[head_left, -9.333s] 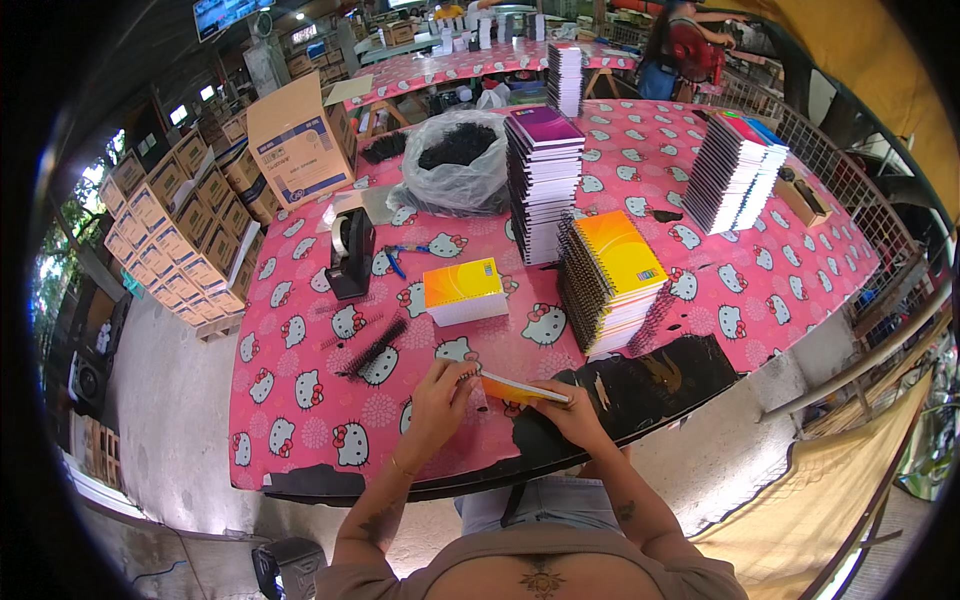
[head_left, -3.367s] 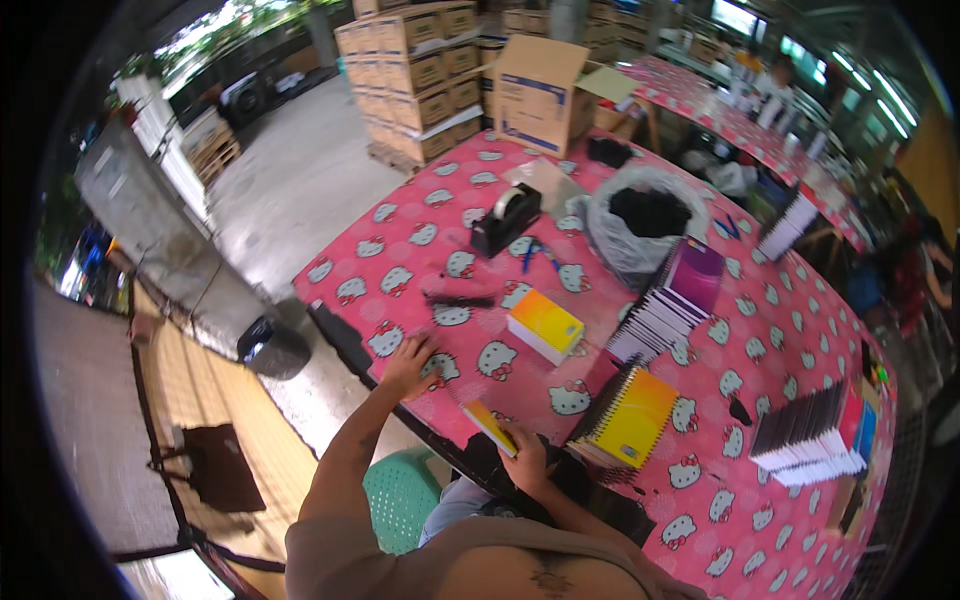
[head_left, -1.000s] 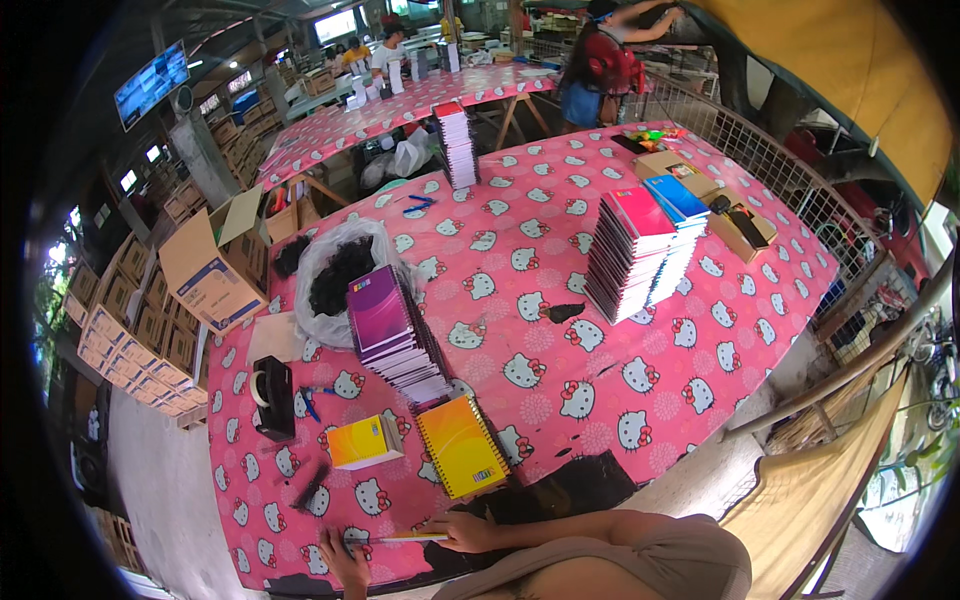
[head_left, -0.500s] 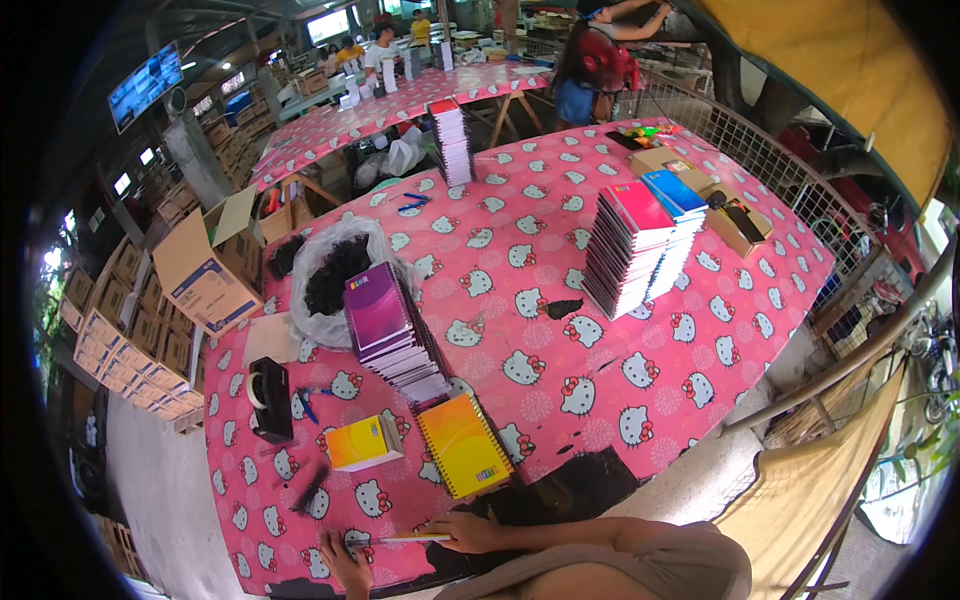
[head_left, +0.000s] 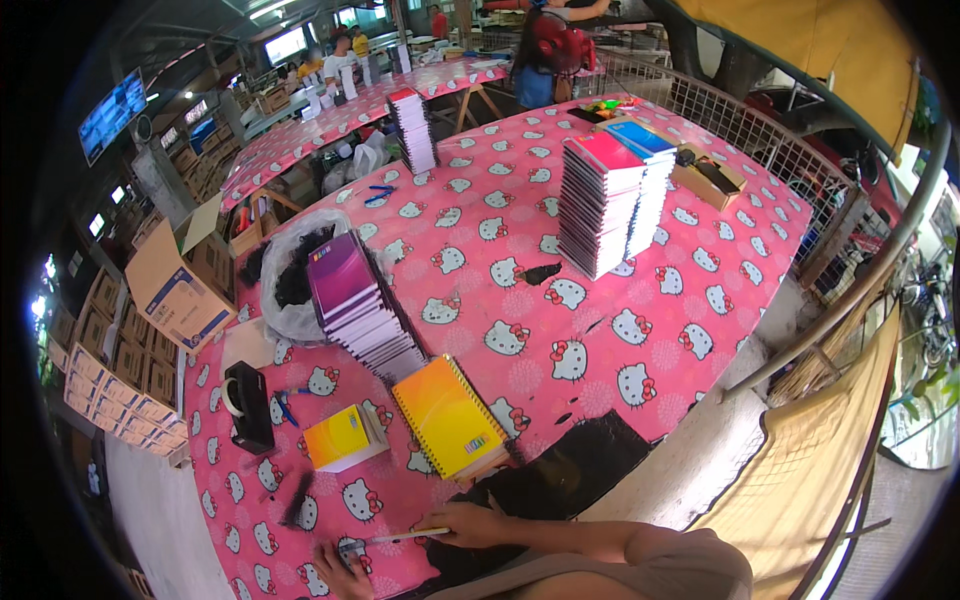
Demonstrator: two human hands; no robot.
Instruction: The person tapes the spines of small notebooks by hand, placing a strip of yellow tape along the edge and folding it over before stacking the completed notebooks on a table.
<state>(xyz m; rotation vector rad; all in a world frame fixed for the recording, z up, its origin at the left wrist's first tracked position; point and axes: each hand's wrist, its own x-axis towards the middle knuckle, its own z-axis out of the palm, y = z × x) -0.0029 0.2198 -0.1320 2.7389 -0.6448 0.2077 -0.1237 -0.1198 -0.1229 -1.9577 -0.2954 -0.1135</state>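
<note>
Near the table's front edge, my right hand is closed on one end of a thin pale thing with a yellow end, seen nearly edge-on. My left hand has its fingers bent around the other end, where a bluish-dark bit shows; its exact grip is partly hidden. Just beyond my hands lie a yellow spiral notebook and a small stack of yellow-orange notebooks. Behind them leans a long stack of purple-covered notebooks.
On the pink patterned table stand a black tape dispenser, blue pliers, a plastic bag of black coils and tall notebook stacks. A black sheet covers the front edge. An open carton is at the left.
The whole view has shifted, so the table's things appear farther left and higher. The thin pale thing tilts up slightly more at its right end. Both hands keep nearly the same pose.
</note>
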